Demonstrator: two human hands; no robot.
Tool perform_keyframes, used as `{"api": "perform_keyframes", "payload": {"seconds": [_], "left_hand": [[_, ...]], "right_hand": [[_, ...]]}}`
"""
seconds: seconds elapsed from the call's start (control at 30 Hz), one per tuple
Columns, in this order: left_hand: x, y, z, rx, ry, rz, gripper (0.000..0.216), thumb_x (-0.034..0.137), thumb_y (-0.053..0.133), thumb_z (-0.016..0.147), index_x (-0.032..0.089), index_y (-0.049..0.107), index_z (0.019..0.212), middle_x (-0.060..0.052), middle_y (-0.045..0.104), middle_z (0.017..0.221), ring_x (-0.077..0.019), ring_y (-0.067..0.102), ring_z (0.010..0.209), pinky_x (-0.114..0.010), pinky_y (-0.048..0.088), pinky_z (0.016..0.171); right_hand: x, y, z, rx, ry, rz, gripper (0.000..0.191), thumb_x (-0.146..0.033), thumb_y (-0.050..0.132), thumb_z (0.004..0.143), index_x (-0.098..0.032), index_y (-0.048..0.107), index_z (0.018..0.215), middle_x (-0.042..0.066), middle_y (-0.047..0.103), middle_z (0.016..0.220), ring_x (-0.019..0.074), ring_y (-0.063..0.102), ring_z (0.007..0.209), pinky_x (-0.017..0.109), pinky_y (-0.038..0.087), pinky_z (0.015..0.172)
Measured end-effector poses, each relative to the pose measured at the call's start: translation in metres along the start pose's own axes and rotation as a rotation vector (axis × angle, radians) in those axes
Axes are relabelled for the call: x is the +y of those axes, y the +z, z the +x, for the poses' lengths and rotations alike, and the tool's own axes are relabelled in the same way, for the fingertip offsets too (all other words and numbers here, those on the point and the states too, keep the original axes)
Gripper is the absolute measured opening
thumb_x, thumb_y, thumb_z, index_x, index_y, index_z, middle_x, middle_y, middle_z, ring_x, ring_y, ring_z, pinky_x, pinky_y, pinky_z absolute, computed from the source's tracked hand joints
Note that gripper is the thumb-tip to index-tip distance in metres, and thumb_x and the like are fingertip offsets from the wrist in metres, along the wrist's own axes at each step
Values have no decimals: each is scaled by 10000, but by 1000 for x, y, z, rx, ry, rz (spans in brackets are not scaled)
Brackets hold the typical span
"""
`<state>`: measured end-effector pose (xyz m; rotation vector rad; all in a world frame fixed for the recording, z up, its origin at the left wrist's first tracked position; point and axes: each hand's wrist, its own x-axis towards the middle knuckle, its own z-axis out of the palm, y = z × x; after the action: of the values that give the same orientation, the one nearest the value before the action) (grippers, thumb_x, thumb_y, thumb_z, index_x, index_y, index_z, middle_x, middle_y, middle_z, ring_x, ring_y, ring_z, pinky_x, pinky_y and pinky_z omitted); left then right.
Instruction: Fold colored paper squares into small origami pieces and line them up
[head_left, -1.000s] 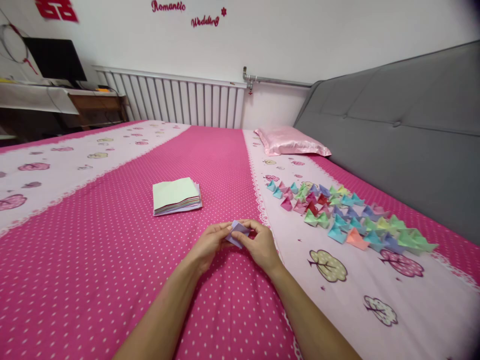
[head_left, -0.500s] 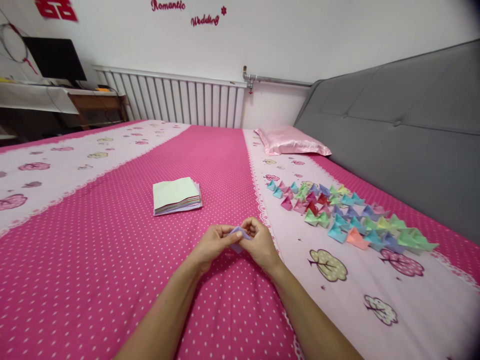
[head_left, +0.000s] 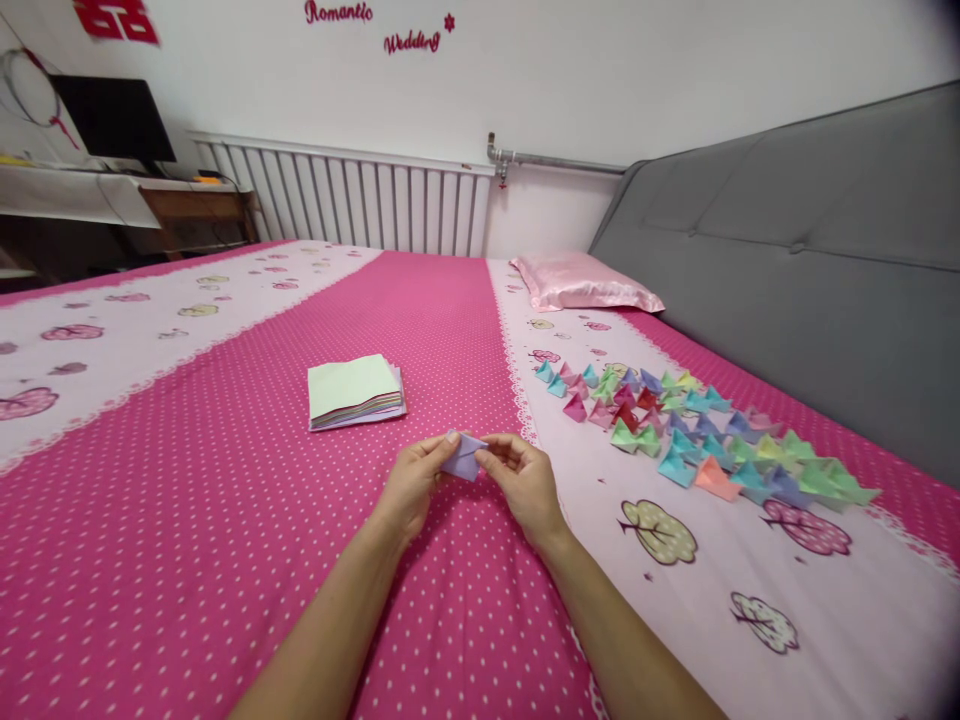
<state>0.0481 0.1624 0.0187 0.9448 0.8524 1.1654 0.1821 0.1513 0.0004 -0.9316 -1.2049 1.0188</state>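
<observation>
A small folded piece of purple paper (head_left: 464, 458) is held between my two hands, just above the pink dotted bedspread (head_left: 247, 500). My left hand (head_left: 414, 482) pinches its left edge, thumb on top. At its right corner my right hand (head_left: 523, 482) grips it between thumb and fingers. A visible crease or flap runs across the paper's face. Ahead and to the left lies a stack of square coloured paper (head_left: 354, 390), pale green sheet uppermost. Many folded paper boats (head_left: 716, 478) in several colours stand in rows to the right.
A pink satin pillow (head_left: 581, 282) rests at the back right, against the grey padded headboard (head_left: 795, 190). A white radiator (head_left: 345, 195) lines the far wall. At the far left a monitor (head_left: 112, 120) stands on a desk (head_left: 195, 207).
My hands have drawn slightly apart and turned the purple paper, so more of its flat face shows. My left thumb has shifted to its upper left edge. The stack and boats stay put.
</observation>
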Motion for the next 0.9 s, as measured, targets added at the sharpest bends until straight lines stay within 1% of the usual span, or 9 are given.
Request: {"api": "perform_keyframes", "payload": {"seconds": [0.1,0.23,0.43,0.63,0.8,0.9], "left_hand": [[1,1,-1,-6,-18,-25,221,347,654,693,127,678,684,-34,648,626,-109,520,547,-214,388,580],[1,2,-3,-15,-28,-25,224,349,655,693,126,680,690,-42,651,644,-118,525,570,-219,391,597],[-1,1,-2,-93,-13,4,261,363,626,721,113,691,758,-67,667,688,-132,552,627,-234,407,659],[-3,1,-2,-68,-17,15,259,371,648,697,117,692,731,-61,667,691,-120,545,597,-223,404,627],[-2,0,-3,-63,-5,90,270,377,635,708,123,705,767,-65,668,680,-124,553,609,-221,407,630],[0,3,-5,-86,28,144,269,360,644,701,125,712,812,-81,679,738,-143,569,664,-237,418,664]], "right_hand": [[-2,-1,0,28,-13,-21,182,-316,641,707,-157,647,797,29,662,755,153,597,697,267,468,659],[-4,-1,0,40,-15,-40,197,-335,633,713,-154,660,785,25,658,726,144,579,655,259,459,628],[-5,-2,-1,70,-24,-60,188,-340,617,723,-155,646,734,2,606,633,115,520,565,238,432,562],[-5,-4,0,71,-4,-46,191,-345,619,713,-157,626,686,-12,577,592,114,508,553,233,421,559],[-1,-3,0,1,17,-71,198,-353,628,710,-156,635,730,2,611,655,127,536,590,238,423,581],[0,-3,-1,-53,9,-141,227,-374,627,712,-150,649,745,3,610,651,128,527,581,239,415,570]]}}
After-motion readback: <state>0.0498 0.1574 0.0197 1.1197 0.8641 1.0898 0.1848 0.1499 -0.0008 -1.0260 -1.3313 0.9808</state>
